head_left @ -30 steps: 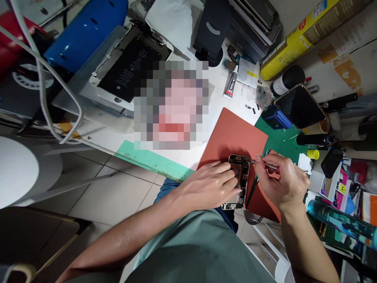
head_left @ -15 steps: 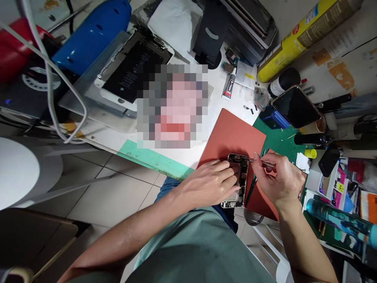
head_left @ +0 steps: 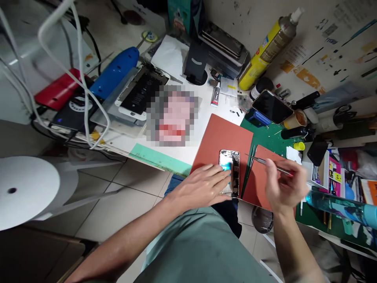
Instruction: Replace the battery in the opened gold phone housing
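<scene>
My left hand (head_left: 204,182) holds an opened phone (head_left: 236,173) at its left side, fingers over it and thumb by the lower edge. The phone's inner parts and a blue patch show; my fingers cover some of it. In my right hand (head_left: 285,184) is a thin precision screwdriver (head_left: 259,160) with a red end. Its tip points left, to the right of the phone and apart from it. Beneath the phone lies a reddish-brown mat (head_left: 219,131). Dark tweezers (head_left: 249,171) rest on the mat between the phone and my right hand.
A detached phone part with a black battery (head_left: 144,92) lies at left, near a blurred-out patch. Behind stand a glue tube (head_left: 215,95), a yellow spray can (head_left: 262,51) and a propped phone (head_left: 272,106). A blue bottle (head_left: 338,204) is at right; cables hang at left.
My right hand has drawn back to the right, lifting the screwdriver tip away from the phone's upper edge. My left hand stays on the phone. The view has shifted.
</scene>
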The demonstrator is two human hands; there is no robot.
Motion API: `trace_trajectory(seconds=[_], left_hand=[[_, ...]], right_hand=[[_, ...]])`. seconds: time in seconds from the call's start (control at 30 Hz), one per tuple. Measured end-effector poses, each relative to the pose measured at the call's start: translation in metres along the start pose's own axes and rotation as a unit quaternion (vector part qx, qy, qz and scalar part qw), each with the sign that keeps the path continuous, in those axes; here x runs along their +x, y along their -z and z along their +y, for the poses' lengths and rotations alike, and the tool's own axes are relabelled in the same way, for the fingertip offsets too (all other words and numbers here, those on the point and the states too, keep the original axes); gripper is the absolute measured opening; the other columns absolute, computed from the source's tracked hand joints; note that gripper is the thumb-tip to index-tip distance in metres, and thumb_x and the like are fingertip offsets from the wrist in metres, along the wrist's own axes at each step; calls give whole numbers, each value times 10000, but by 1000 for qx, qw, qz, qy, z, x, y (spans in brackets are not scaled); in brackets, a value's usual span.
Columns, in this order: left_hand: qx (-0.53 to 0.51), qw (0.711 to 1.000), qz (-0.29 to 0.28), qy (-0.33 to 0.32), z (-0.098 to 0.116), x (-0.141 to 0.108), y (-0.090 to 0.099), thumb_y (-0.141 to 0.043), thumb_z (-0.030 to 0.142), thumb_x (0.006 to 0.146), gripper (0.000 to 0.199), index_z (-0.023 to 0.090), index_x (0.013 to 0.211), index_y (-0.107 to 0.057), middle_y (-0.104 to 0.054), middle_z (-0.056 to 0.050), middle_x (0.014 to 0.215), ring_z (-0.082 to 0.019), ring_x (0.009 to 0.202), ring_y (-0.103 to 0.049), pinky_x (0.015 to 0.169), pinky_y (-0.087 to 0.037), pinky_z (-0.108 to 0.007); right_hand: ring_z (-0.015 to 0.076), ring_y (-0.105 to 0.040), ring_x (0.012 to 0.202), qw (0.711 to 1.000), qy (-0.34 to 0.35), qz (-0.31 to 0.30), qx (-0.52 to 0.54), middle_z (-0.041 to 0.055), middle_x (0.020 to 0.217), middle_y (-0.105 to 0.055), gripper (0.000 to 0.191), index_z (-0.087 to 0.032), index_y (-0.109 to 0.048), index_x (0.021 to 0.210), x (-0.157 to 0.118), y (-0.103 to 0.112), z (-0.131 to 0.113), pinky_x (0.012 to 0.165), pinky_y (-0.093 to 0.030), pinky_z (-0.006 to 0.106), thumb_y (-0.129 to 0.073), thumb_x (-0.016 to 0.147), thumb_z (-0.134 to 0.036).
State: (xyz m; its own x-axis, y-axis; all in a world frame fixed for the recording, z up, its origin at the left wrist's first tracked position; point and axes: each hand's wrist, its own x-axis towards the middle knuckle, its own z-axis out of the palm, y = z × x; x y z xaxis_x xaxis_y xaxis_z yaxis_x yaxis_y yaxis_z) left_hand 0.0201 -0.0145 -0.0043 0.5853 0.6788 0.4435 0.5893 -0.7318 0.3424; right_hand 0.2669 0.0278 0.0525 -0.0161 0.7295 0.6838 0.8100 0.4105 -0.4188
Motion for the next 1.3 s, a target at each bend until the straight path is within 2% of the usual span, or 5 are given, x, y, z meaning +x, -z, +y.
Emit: trace_trajectory(seconds=[0.23, 0.47, 0.8, 1.03, 1.3], left_hand=[[76, 994, -63, -40, 23, -16, -5, -716, 358, 1037, 581, 122, 1544, -560, -585, -138, 1622, -334, 1524, -540, 1291, -435, -538], [106, 989, 24, -99, 18, -3, -11, -705, 372, 1045, 477, 56, 1398, -654, -755, -166, 1372, -320, 1326, -706, 1205, -563, -542], [96, 969, 184, -137, 4, 7, -6, -804, 256, 977, 239, 127, 1175, -767, -833, -86, 1168, -191, 1018, -732, 887, -624, -356], [72, 972, 209, -85, 5, 11, -4, -807, 347, 983, 249, 155, 1142, -790, -854, -49, 1075, -159, 794, -665, 712, -563, -330], [-22, 985, 169, -32, 5, 13, 10, -812, 281, 976, 248, 97, 1139, -774, -846, -99, 1077, -195, 928, -789, 758, -674, -337]], right_hand=[[190, -732, 576, 884, -347, 45, 309, -7, 785, -761, 349, -213, -652, 1078, -50, 57, 15, 506, -588, 298, -906, 844, -260], [191, -788, 713, 802, -467, 30, 371, 48, 919, -820, 447, -213, -672, 1121, -57, 76, 6, 619, -639, 284, -962, 798, -324], [237, -839, 958, 986, -24, -25, 164, 60, 1139, -815, 484, -236, -640, 1297, -26, 28, 4, 820, -737, 391, -819, 886, -53], [274, -795, 1069, 941, 262, -202, 79, 196, 1167, -793, 469, -119, -590, 1365, 0, -10, 35, 836, -712, 431, -685, 936, 45], [326, -736, 1141, 902, 329, -269, 72, 263, 1196, -758, 309, -38, -642, 1293, 12, -15, 42, 839, -684, 457, -598, 989, -12]])
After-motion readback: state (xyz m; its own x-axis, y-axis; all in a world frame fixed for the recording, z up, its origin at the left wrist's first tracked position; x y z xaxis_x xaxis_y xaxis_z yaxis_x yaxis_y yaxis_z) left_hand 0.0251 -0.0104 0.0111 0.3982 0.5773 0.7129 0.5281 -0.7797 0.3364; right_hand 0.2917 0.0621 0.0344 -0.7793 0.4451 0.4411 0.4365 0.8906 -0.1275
